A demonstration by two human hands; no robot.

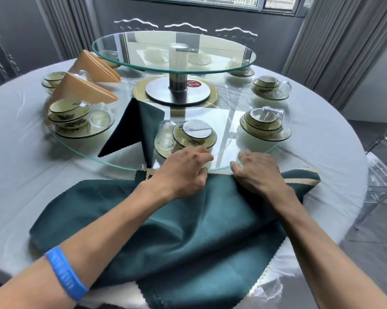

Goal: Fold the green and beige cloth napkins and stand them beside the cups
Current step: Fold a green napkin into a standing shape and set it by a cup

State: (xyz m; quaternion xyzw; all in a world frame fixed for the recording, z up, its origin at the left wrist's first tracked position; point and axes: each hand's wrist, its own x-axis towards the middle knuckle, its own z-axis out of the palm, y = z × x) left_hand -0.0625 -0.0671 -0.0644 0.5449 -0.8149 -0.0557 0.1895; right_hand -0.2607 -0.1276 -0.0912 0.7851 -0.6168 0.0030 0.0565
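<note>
done: two beige napkins (pixel 85 85) + one green napkin (pixel 134 126) standing by cups | now: left hand (pixel 185 172) fingers pinch flat green cloth (pixel 165 230), right hand (pixel 257 172) fingers flat, pressing it | left: fold, stand

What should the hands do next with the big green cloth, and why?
Probably pull the far edge of the green cloth toward the person to make a fold. It lies spread and rumpled, unfolded, and both the left hand and right hand already sit at that edge. One green napkin already stands folded by a cup.

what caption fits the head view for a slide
Both hands, left and right, work a green napkin beside a folded one.
</note>
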